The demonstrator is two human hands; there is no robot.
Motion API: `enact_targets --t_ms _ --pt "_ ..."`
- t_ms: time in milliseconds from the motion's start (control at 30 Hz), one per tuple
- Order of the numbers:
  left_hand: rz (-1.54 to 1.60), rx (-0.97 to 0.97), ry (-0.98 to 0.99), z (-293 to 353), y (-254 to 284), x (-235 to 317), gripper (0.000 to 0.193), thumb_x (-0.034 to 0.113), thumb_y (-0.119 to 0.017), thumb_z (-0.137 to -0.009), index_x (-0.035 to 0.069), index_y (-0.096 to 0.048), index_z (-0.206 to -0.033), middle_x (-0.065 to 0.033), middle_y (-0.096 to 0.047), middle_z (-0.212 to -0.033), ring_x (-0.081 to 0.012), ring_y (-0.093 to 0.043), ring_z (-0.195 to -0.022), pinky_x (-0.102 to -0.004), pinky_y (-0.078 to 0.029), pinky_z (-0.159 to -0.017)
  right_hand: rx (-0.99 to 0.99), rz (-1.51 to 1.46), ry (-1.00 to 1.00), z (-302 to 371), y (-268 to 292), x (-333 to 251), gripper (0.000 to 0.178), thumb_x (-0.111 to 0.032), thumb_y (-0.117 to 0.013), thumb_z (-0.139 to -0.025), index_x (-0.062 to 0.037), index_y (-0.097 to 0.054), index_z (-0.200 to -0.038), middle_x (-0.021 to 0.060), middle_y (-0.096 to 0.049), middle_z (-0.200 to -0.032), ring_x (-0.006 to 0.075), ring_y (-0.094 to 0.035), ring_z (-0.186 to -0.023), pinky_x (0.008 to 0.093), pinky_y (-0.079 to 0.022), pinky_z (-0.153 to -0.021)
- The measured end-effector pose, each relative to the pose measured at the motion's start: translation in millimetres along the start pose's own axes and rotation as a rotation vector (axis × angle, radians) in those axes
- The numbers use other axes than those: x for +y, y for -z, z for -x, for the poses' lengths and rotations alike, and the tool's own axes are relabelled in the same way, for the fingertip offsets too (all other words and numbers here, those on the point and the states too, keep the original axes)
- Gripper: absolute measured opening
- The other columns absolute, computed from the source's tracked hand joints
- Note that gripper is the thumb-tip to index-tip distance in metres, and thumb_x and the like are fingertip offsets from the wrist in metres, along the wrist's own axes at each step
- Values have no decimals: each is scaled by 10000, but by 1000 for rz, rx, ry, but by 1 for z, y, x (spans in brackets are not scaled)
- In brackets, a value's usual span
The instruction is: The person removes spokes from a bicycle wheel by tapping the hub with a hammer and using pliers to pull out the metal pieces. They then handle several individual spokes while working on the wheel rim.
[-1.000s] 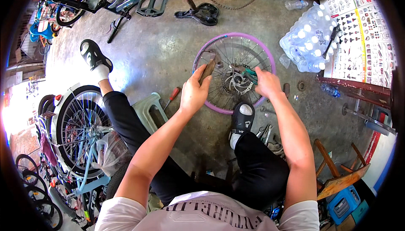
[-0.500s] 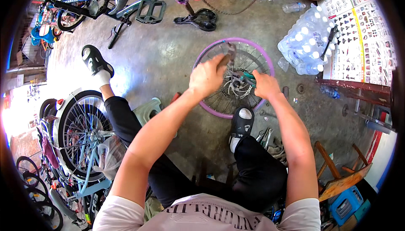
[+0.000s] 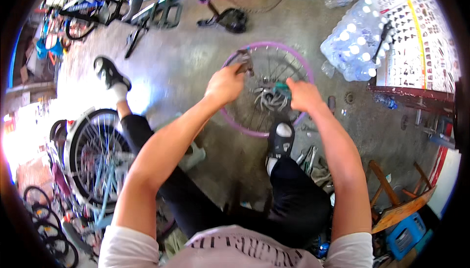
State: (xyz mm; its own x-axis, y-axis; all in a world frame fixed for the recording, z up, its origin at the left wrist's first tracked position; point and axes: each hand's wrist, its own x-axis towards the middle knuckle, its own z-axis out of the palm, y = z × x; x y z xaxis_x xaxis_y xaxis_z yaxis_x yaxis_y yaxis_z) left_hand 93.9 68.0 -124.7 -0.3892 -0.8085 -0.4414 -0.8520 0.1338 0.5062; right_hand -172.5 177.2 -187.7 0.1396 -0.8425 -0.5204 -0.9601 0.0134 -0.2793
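The purple-rimmed wheel (image 3: pixel 269 101) lay flat on the floor (image 3: pixel 176 57). The right hand (image 3: pixel 304 95) had its grip wrapped round a green-handled tool (image 3: pixel 281 86), seemingly steadying it mid-wheel; the left hand (image 3: pixel 226 84), its grip curled round a hammer (image 3: pixel 245 63), hung farther left, perhaps for swinging room. A black shoe (image 3: pixel 281 139) bounded the near edge; a bottle pack (image 3: pixel 352 42) stood off right.

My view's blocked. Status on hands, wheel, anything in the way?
Left hand gripping hammer; right hand gripping green tool. Wheel flat on floor. Right shoe overlaps near edge in view.
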Motion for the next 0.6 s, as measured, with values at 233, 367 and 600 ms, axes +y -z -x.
enact_targets --t_ms 233,367,600 --pt "472 387 -89 36 39 24 492 198 -628 -1013 71 -558 -1483 -263 -711 -1233 -361 -711 -1123 -398 -529 -977 87 -66 -107 13 -14 21 437 -74 -680 -750 -69 -519 -1157 211 -730 -956 437 -714 -921 564 -559 -785" --pt "642 289 103 58 10 14 497 126 -625 -1020 7 -536 -1494 -164 -754 -1134 -159 -669 -952 -326 -532 -881 137 -126 -136 16 -19 22 433 -75 -676 -762 -64 -508 -1161 216 -721 -1001 436 -707 -962 559 -559 -798" --pt "625 275 99 67 -32 -10 501 162 -638 -1022 27 -542 -1495 -180 -756 -1175 -196 -704 -966 -340 -537 -891 81 -99 -113 11 -21 13 441 -65 -682 -760 -63 -502 -1164 214 -715 -1024 441 -700 -993 550 -565 -816"
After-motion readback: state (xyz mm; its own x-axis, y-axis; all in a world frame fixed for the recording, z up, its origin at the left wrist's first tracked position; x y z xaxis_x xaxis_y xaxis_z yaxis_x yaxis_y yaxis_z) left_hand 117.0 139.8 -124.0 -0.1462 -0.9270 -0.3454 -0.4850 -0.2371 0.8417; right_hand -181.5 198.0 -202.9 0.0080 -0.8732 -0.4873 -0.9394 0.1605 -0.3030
